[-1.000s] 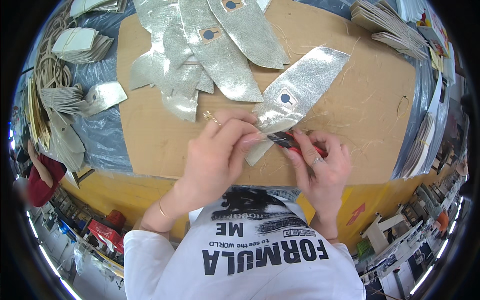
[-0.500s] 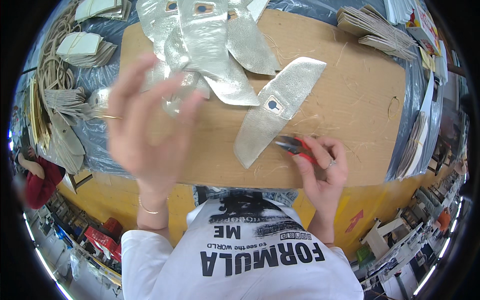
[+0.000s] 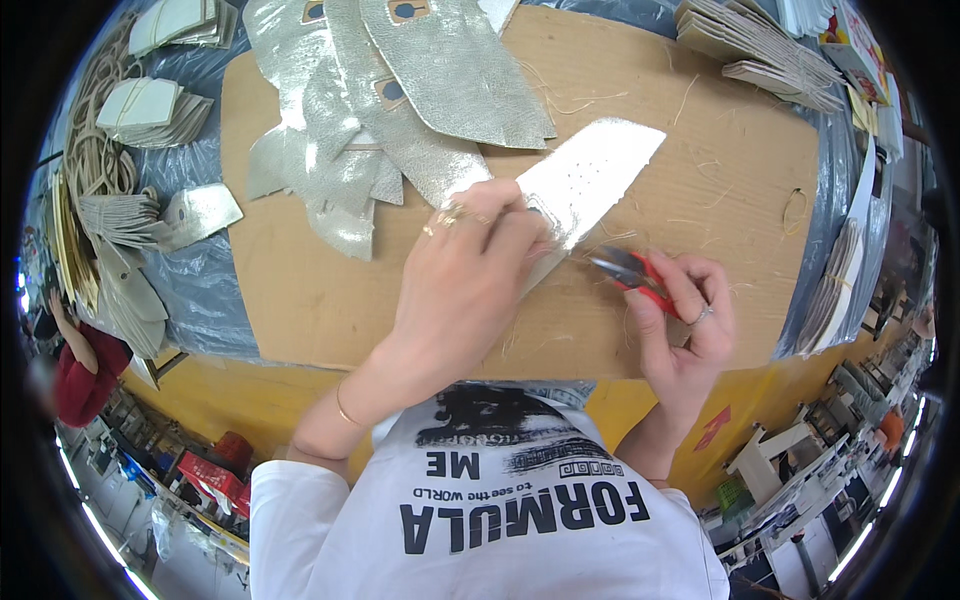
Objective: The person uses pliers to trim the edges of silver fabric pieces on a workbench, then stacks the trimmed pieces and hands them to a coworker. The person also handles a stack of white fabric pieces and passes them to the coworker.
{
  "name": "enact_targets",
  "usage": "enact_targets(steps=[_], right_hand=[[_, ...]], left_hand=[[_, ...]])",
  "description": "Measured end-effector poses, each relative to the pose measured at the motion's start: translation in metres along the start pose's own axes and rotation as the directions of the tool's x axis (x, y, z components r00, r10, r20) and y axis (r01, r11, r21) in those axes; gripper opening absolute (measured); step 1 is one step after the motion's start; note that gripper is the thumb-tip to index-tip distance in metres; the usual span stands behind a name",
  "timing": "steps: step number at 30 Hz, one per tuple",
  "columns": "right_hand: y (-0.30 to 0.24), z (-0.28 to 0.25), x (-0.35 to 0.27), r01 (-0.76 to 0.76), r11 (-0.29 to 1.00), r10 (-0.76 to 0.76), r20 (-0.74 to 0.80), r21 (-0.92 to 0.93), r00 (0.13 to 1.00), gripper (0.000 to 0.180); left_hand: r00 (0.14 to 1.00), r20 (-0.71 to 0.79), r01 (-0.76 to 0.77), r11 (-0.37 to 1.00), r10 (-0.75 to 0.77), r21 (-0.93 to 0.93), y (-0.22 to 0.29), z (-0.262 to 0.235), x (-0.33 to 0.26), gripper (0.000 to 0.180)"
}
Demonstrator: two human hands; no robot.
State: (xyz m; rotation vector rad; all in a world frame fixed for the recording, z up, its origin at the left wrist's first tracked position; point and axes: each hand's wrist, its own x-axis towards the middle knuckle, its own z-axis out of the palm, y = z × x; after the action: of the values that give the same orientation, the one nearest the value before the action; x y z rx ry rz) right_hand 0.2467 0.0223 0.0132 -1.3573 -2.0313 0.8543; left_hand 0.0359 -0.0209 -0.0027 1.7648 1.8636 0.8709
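Fingers, left hand (image 3: 465,262): together over silver strip (image 3: 598,168), likely steadying it; grip hidden from us.
Right hand (image 3: 692,318): clamped on snips (image 3: 650,284), aimed toward ten o'clock.

Hands (image 3: 455,275) touch a silver piece (image 3: 592,178) and red snippers (image 3: 640,278).

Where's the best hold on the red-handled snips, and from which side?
Likely the red handles, from the lower right, as the right hand holds them: the metal blades point left and slightly up, toward the silver panel, so that end is best avoided.
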Motion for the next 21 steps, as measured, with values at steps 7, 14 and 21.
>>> enact_targets(steps=[7, 14, 21], right_hand=[[-0.009, 0.007, -0.004, 0.126, 0.985, -0.114, 0.096, -0.121, 0.989, 0.04], [-0.018, -0.007, 0.001, 0.071, 0.984, -0.072, 0.0, -0.164, 0.997, 0.042], [-0.017, 0.017, 0.007, 0.168, 0.949, -0.139, 0.125, -0.267, 0.982, 0.042]], left_hand=[[0.998, -0.037, 0.056, 0.994, -0.06, -0.097, 0.002, -0.001, -0.014, 0.023], [0.995, -0.091, -0.056, 0.997, 0.051, -0.052, -0.003, 0.007, -0.015, 0.025], [0.996, -0.091, -0.035, 0.996, 0.027, -0.088, -0.005, 0.014, -0.023, 0.032]])
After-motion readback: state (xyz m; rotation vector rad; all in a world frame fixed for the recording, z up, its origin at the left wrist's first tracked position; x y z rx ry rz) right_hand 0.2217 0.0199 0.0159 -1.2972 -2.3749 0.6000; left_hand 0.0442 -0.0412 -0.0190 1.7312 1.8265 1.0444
